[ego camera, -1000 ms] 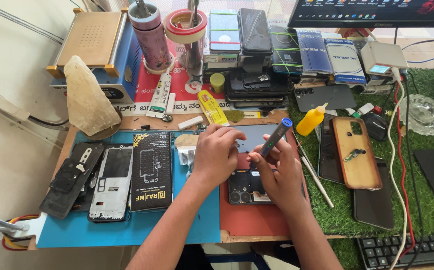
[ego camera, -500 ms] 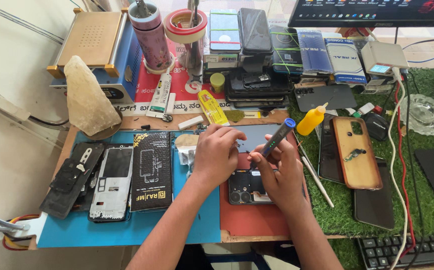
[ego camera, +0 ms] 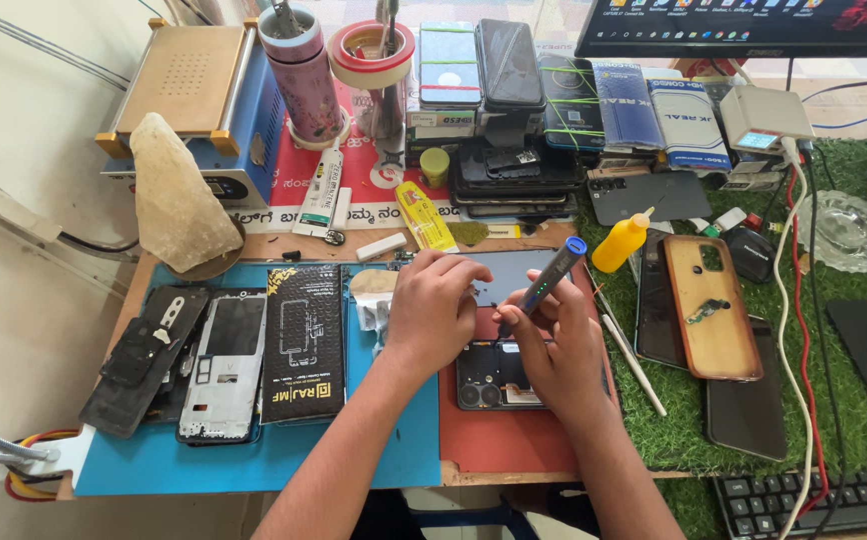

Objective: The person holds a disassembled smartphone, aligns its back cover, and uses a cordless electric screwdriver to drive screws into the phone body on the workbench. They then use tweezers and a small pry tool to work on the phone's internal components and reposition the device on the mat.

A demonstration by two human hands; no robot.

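Note:
A dark opened phone (ego camera: 499,372) lies on a red mat (ego camera: 504,440) in front of me. My right hand (ego camera: 554,345) grips a grey electric screwdriver (ego camera: 552,276) with a blue cap, its tip pointing down at the phone's upper part. My left hand (ego camera: 434,305) rests on the phone's top left, fingers curled, pressing it down. The hands hide where the tip meets the phone.
A blue mat (ego camera: 254,450) at left carries a black box (ego camera: 302,340), a phone frame (ego camera: 224,365) and dark back covers (ego camera: 139,355). A yellow bottle (ego camera: 621,240), a tan phone case (ego camera: 712,305) and tweezers (ego camera: 632,355) lie on green turf at right. Phones are stacked behind.

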